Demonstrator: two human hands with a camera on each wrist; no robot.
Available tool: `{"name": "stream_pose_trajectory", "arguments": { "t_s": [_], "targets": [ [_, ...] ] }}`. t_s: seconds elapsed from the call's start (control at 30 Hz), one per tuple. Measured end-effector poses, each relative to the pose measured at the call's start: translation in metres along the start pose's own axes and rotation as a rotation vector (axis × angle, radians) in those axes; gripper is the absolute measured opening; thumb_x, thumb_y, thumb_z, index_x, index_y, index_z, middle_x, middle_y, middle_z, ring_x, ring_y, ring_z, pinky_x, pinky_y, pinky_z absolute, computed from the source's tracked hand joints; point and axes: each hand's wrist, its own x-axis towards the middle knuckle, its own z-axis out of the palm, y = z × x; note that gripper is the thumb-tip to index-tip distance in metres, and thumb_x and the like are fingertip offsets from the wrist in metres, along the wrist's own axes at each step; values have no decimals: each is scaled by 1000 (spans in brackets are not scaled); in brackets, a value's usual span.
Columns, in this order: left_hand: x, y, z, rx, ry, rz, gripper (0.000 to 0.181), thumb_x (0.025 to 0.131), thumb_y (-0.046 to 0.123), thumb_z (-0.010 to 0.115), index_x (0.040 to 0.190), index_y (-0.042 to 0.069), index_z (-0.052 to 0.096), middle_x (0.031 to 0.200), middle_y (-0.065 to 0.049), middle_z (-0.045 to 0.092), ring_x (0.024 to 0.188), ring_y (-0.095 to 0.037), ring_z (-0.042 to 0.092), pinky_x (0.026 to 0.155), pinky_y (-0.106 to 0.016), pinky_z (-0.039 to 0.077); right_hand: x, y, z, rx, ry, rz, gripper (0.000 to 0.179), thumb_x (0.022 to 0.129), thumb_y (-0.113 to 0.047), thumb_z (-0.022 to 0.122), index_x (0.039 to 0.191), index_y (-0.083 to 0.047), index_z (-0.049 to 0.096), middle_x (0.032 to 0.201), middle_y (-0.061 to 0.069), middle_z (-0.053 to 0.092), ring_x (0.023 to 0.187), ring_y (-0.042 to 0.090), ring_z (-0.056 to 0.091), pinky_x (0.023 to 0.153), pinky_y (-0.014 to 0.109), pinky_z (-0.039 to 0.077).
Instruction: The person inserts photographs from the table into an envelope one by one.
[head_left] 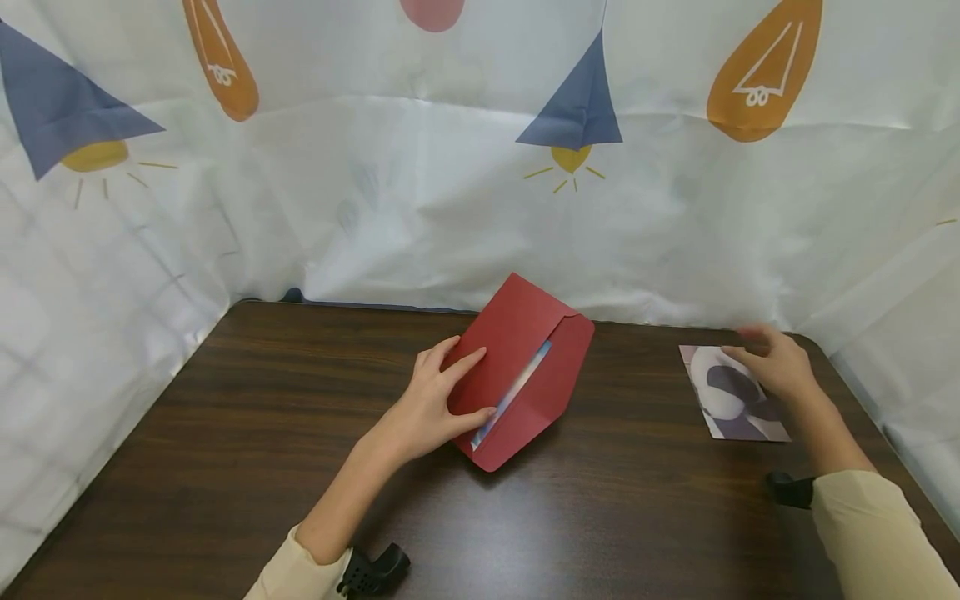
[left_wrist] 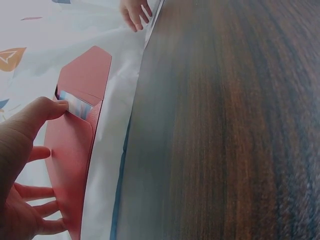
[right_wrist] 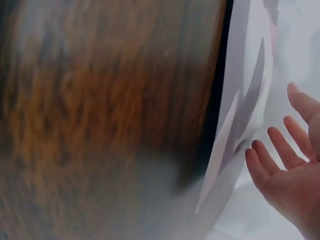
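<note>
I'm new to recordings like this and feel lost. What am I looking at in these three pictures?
There is no machine here, just a person's two bare hands. The widest picture is taken from the person's head, looking down; the other two come from the left and right wrists. The left hand holds a red paper envelope, partly open, with a blue-and-white slip showing inside. The right hand has relaxed fingers near a rectangular printed card in white and greyish purple; whether they touch it is hard to tell. Beneath is a dark brown wood-grain table.
</note>
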Motion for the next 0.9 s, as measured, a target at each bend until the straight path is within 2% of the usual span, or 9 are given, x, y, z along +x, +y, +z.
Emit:
{"name": "stream_pose_trajectory", "arguments": {
  "t_s": [0.3,0.9],
  "targets": [
    [1,-1,2,5,-17,8,73,90,26,84,154,7,54,163,-26,33,142,-45,35,95,-54,57,2,11,-2,-40,14,-5,58,108,-27,61,140,19,47,135,47,53,122,63,53,93,70,46],
    [0,-1,3,2,-11,9,73,90,26,84,154,7,54,163,-25,34,141,-44,35,94,-52,57,3,20,1,-50,30,36,43,109,-16,55,129,22,54,128,47,55,115,62,54,88,67,50]
  ]
}}
